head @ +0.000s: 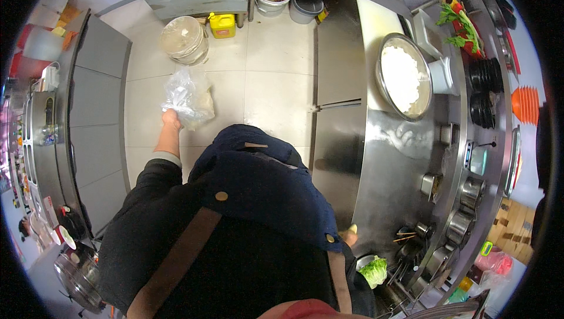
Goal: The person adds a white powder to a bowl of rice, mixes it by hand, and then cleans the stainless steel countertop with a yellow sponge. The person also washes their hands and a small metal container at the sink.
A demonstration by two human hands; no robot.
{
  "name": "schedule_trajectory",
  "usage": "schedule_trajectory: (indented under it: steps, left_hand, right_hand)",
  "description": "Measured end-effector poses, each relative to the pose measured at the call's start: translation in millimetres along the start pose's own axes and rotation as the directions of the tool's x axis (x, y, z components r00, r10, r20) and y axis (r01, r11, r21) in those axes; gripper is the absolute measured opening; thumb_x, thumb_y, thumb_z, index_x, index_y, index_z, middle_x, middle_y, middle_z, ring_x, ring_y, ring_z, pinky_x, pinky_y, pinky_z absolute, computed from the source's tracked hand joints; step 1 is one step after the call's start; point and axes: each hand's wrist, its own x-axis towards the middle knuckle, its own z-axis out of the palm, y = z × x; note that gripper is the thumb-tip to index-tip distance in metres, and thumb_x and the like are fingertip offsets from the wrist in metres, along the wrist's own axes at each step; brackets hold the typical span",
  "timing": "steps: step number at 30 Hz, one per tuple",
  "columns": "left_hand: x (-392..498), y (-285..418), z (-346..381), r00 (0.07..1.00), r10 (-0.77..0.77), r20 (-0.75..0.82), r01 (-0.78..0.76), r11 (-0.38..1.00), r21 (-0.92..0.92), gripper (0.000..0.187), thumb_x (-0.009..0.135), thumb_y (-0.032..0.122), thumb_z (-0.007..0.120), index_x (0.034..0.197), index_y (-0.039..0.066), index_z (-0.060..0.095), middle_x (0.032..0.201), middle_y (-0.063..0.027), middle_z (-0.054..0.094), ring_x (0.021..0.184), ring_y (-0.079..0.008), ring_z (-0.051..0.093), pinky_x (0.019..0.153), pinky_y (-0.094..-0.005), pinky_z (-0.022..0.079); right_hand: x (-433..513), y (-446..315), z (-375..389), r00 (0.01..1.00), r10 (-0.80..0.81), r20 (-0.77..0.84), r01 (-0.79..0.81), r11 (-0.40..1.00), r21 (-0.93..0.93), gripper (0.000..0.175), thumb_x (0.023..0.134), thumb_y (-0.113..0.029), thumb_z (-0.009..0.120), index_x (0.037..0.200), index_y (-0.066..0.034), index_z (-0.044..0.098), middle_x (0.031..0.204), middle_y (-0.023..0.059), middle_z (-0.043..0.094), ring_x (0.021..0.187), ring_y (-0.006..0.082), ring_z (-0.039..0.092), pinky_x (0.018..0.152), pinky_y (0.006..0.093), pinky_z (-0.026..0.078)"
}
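My left hand (171,119) grips the gathered neck of a clear plastic bag (189,98). Something pale lies inside the bag, which hangs over the tiled floor. Beside the steel counter's edge, my right hand (349,237) is partly hidden by my dark apron (264,186). A small pale yellow-green piece (353,229) shows at its fingers; what it is cannot be made out. Close by on the counter lies a head of leafy lettuce (374,271), partly over a round bowl (364,261).
On the right, a steel counter (387,169) bears a large steel bowl (425,94) of white food. A covered bucket (185,41) and a yellow jug (222,25) stand on the floor ahead. Grey cabinets (94,98) line the left side. Shelves with pots (473,193) run along the right.
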Motion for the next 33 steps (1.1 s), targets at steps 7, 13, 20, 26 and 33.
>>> schedule_trajectory:
  steps: [7, 13, 20, 26, 33]
  left_hand:
    - [12.7, 15.6, -45.0, 0.988, -0.019, -0.151, 0.019, 1.0, -0.003, 0.037, 0.09, 0.009, 0.044, 0.126, 0.0, 0.051, 0.12, -0.0147, 0.057, 0.104, -0.0316, 0.058, 0.09, -0.0455, 0.049]
    - [33.7, 27.9, -69.0, 0.987, -0.098, -0.126, 0.094, 0.995, -0.041, 0.04, 0.091, 0.009, 0.044, 0.129, -0.002, 0.048, 0.125, -0.0171, 0.054, 0.106, -0.0319, 0.057, 0.089, -0.0436, 0.049]
    - [40.8, 24.9, -41.6, 0.99, -0.076, -0.121, 0.079, 0.997, 0.017, 0.033, 0.087, 0.005, 0.042, 0.116, -0.005, 0.054, 0.111, -0.0176, 0.059, 0.096, -0.031, 0.06, 0.08, -0.0458, 0.051]
    - [-37.4, 51.0, 64.4, 0.992, 0.094, 0.086, -0.118, 0.933, 0.34, 0.03, 0.088, 0.003, 0.042, 0.112, -0.006, 0.058, 0.105, -0.0154, 0.062, 0.087, -0.0247, 0.061, 0.074, -0.0386, 0.051]
    - [-184.0, 81.1, 240.1, 0.781, 0.022, 0.624, -0.308, 0.883, 0.355, 0.028, 0.094, 0.011, 0.05, 0.118, 0.001, 0.059, 0.108, -0.0095, 0.065, 0.098, -0.0194, 0.061, 0.086, -0.0333, 0.048]
  right_hand:
    - [35.0, -168.7, 131.4, 0.87, 0.237, 0.432, -0.378, 0.884, 0.276, 0.032, 0.091, -0.01, 0.056, 0.121, 0.002, 0.051, 0.104, 0.017, 0.062, 0.083, 0.0316, 0.064, 0.064, 0.0466, 0.055]
    - [28.9, -266.2, 149.5, 0.967, -0.213, 0.142, 0.126, 0.879, 0.46, 0.031, 0.089, -0.008, 0.057, 0.12, -0.0034, 0.055, 0.1, 0.0124, 0.063, 0.074, 0.0258, 0.065, 0.056, 0.0395, 0.055]
    - [57.7, -304.9, 81.3, 0.92, -0.288, -0.267, 0.153, 0.888, -0.434, 0.051, 0.085, -0.021, 0.069, 0.129, -0.0027, 0.053, 0.118, 0.0183, 0.063, 0.103, 0.0311, 0.062, 0.094, 0.0403, 0.048]
    - [8.8, -372.8, 210.0, 0.813, -0.334, 0.477, 0.342, 0.937, 0.074, 0.039, 0.089, -0.022, 0.065, 0.121, -0.0016, 0.06, 0.119, 0.0126, 0.062, 0.11, 0.0203, 0.057, 0.097, 0.0328, 0.042]
    - [-170.8, -515.2, 382.6, -0.198, -0.692, 0.695, 0.865, 0.21, 0.456, 0.109, 0.065, -0.039, 0.084, 0.148, -0.0035, 0.022, 0.154, 0.0196, 0.02, 0.142, 0.0387, 0.018, 0.112, 0.0531, 0.022]
